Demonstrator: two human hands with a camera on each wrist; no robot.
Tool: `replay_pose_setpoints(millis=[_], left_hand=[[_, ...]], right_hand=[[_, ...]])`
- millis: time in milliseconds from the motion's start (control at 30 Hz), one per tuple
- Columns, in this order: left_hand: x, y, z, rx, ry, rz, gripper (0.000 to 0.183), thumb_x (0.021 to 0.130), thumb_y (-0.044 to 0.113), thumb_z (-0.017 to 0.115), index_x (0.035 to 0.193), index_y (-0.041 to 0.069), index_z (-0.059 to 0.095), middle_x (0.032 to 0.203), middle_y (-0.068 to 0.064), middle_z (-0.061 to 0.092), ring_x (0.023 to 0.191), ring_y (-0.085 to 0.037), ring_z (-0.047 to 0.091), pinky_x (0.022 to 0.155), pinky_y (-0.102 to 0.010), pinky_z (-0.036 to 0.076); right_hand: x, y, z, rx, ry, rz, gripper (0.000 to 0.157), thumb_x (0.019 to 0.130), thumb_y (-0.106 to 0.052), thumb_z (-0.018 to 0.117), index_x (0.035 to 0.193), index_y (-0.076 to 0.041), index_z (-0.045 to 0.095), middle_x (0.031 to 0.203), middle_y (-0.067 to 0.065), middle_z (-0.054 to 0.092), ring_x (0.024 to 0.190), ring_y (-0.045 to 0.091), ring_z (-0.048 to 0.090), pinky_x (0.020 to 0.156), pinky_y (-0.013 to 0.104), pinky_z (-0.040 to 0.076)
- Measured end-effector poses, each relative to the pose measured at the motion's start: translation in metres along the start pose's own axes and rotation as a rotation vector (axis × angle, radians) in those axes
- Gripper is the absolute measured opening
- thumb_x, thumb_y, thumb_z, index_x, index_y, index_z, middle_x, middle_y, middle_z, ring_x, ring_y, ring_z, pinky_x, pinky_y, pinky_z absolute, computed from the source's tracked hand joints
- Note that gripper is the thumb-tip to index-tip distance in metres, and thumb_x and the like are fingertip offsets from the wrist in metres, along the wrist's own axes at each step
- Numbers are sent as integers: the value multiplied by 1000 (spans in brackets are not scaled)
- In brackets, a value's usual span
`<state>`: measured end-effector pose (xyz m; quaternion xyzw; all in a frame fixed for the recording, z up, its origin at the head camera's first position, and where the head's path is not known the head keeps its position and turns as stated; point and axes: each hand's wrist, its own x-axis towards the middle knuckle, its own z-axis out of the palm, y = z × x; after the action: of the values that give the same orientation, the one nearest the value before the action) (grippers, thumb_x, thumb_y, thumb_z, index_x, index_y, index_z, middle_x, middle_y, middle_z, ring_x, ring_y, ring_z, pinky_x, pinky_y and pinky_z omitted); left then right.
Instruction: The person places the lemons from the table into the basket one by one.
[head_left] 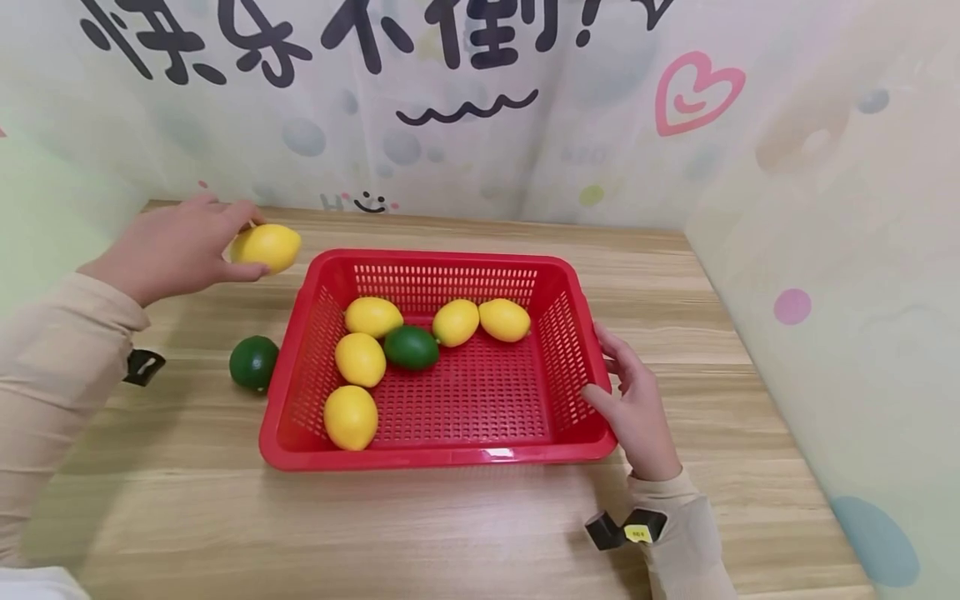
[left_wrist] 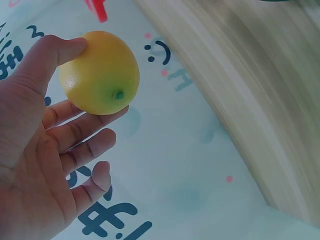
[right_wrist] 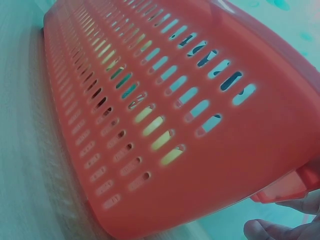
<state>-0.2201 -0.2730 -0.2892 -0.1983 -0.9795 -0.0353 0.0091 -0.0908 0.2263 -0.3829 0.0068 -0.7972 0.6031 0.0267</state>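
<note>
My left hand (head_left: 176,246) holds a yellow lemon (head_left: 268,248) above the table, left of the red plastic basket (head_left: 442,457). In the left wrist view the thumb and upper fingers pinch this lemon (left_wrist: 100,75), its green-tinged stem end showing; the other fingers are loosely bent. At the basket's right end, my right hand (head_left: 641,408) grips the rim, thumb over the edge and fingers outside. Inside lie several lemons (head_left: 360,360), mostly toward the left and back, and one dark green lime (head_left: 411,347). Another green lime (head_left: 253,363) sits on the table against the basket's left side.
The wood-grain table (head_left: 450,533) meets a printed wall covering (head_left: 465,167) at the back and another pale wall panel (head_left: 817,250) on the right. Black camera mounts (head_left: 636,527) are strapped at the wrists. The basket's slotted side (right_wrist: 160,120) fills much of the right wrist view.
</note>
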Motion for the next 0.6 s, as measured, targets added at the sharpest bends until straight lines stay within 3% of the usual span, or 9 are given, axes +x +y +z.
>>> replay_pose_setpoints(millis=[333,600], left_hand=[[1,16,-10,27,-1,39,59,88,37,79,130,1,58,109,-21,65,96,-39,55,69,-57,57],[2,27,-14,33,49,86,58,88,37,79,131,4,59,111,-20,68,96,-36,56,70,-55,58]], right_hand=[[1,2,0,-12,1,-19,76,89,10,63,158,-16,43,144,9,54,120,27,51,80,29,61],[1,2,0,-14,4,-23,76,89,9,63,158,-16,43,144,9,54,119,27,52,80,29,61]])
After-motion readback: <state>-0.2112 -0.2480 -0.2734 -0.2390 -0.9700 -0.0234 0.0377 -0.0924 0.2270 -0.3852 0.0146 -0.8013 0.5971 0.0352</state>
